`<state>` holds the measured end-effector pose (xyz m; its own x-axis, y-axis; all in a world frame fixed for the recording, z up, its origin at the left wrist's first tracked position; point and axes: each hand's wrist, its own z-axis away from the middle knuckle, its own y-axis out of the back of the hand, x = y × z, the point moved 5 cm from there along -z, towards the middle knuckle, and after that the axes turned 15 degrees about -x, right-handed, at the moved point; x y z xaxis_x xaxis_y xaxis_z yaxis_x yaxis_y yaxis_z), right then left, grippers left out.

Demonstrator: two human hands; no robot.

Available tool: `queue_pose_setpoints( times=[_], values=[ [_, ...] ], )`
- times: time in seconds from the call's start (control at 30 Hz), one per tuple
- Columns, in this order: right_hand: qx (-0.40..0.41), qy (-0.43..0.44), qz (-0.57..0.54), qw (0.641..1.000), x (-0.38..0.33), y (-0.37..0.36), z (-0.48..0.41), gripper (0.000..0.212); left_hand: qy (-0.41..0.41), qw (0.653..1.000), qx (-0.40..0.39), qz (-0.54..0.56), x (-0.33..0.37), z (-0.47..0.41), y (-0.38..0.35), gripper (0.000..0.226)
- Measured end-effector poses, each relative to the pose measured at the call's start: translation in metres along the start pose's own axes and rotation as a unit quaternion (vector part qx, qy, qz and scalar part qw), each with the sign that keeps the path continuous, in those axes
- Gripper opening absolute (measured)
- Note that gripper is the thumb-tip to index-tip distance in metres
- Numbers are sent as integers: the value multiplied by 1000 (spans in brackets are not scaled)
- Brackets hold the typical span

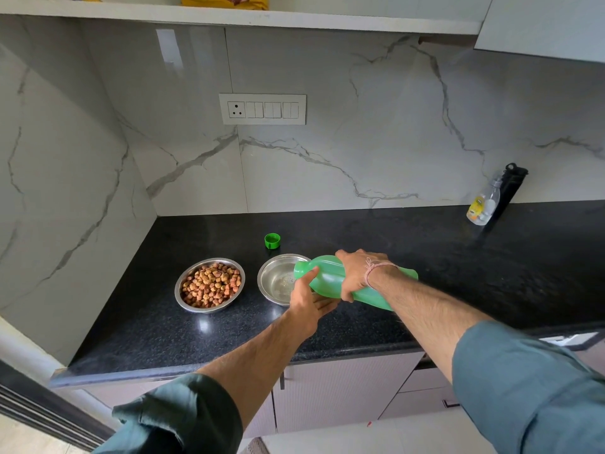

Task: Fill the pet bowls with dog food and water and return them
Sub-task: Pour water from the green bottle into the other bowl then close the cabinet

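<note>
Two steel bowls stand side by side on the black counter point(360, 244). The left bowl point(210, 285) is full of brown kibble. The right bowl point(278, 279) holds a little water. A green plastic bottle point(325, 276) lies tipped nearly flat, its open mouth over the right bowl, and water falls from it. My right hand point(355, 273) grips the bottle's middle from above. My left hand point(306, 303) supports the bottle from below near its neck. Its green cap point(272, 240) sits on the counter behind the bowls.
A small clear bottle with a yellow label point(483, 206) and a black flask point(509, 188) stand at the back right against the marble wall. A switch panel point(262, 109) is on the wall. A yellow bag point(226, 1) rests on the shelf above.
</note>
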<state>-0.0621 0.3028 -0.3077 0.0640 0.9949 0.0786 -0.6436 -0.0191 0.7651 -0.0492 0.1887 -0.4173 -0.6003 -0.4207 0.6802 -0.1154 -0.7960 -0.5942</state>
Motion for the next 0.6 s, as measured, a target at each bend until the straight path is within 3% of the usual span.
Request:
queue_pose_setpoints(
  times=[0.23, 0.6],
  values=[
    [5, 3, -6, 1000, 5, 0, -5, 103, -5, 1000, -2, -10, 2, -7, 3, 60],
    [26, 42, -81, 995, 12, -11, -18, 106, -37, 997, 42, -47, 12, -19, 11, 41]
  ],
)
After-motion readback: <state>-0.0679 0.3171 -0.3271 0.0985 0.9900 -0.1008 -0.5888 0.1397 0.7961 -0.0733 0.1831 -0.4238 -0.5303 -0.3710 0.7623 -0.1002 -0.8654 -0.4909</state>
